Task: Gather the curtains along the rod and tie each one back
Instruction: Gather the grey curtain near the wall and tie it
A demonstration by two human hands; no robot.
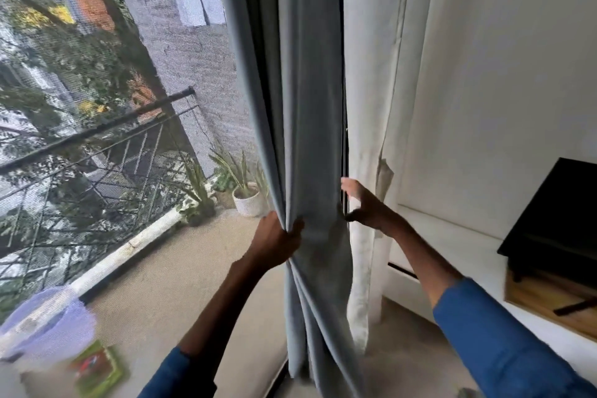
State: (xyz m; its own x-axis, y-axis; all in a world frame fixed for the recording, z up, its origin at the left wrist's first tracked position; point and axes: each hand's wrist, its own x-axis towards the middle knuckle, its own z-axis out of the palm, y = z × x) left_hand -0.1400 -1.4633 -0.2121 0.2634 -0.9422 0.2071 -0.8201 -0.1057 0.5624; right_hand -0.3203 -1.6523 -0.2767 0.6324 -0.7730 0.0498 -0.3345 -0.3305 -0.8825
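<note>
A grey-blue curtain (303,100) hangs bunched in folds down the middle of the view, in front of a window screen. My left hand (277,241) grips the curtain's left folds at about waist height, thumb in front. My right hand (363,203) is at the curtain's right edge, thumb toward the fabric and fingers spread upward beside the dark window frame (343,126); it holds nothing that I can see. A white curtain (374,139) hangs just right of the frame. The rod is out of view. No tie-back is visible.
Through the screen lies a balcony with a railing (97,129) and potted plants (247,200). A white ledge runs along the right wall with a black box on a wooden board (555,226). A blurred pale tub (48,323) and a green packet (100,365) sit at lower left.
</note>
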